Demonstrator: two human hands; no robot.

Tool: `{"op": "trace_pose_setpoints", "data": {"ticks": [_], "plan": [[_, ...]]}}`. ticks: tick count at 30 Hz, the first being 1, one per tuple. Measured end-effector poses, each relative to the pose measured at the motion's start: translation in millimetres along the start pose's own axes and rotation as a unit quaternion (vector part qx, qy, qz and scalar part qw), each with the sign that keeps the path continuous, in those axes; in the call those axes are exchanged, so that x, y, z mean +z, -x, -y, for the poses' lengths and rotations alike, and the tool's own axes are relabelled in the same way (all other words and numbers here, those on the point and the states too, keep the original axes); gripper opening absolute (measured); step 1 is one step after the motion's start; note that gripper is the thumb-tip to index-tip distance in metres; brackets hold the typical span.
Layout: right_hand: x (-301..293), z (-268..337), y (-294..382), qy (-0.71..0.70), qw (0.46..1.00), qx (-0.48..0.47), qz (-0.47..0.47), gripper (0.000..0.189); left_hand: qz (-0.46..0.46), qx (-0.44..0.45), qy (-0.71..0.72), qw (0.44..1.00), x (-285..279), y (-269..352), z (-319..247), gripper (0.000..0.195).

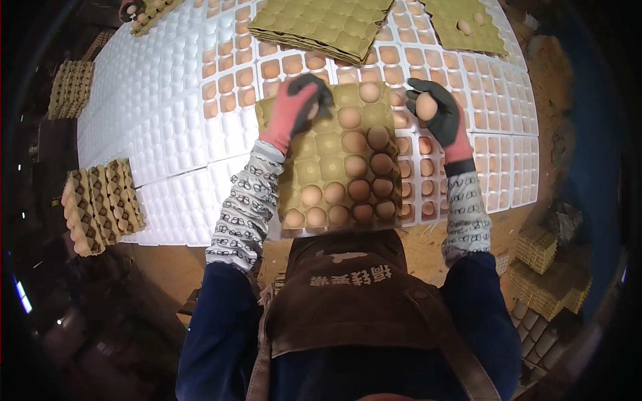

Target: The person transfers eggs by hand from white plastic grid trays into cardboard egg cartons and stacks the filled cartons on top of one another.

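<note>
A yellowish moulded-pulp egg tray [317, 150] lies in front of me on top of white plastic egg trays [481, 173]. Brown eggs [355, 166] fill its near row and much of its right side; several cells at its left and middle hold none. My left hand [303, 103], in a pink and black glove, is curled over the tray's far left part. Part of an egg [313, 111] shows among its blurred fingers. To the right of the tray, my gloved right hand [444, 118] holds a brown egg [426, 106] against its fingers.
A stack of pulp trays [321, 27] rests at the far side, and another pulp tray [461, 25] carries two loose eggs. More pulp trays [103, 208] stand on the left edge. Another person's hand [129, 11] shows at top left. Stacked trays [544, 280] sit at lower right.
</note>
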State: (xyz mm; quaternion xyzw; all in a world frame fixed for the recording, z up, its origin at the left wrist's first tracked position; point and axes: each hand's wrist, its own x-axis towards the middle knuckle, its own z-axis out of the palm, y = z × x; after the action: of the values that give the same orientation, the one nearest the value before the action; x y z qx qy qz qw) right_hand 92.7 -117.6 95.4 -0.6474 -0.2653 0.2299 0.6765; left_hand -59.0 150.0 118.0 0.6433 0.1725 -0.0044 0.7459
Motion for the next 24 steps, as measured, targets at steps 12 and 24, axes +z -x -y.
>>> {"op": "trace_pose_setpoints", "data": {"ticks": [12, 24], "plan": [[1, 40, -8, 0.030, 0.972, 0.172, 0.158, 0.053, -0.026, 0.052, -0.014, 0.998, 23, 47, 0, 0.048], [60, 51, 24, 0.028, 0.969, 0.209, 0.132, 0.046, 0.101, 0.020, 0.054, 0.993, -29, 98, 29, 0.045]]}}
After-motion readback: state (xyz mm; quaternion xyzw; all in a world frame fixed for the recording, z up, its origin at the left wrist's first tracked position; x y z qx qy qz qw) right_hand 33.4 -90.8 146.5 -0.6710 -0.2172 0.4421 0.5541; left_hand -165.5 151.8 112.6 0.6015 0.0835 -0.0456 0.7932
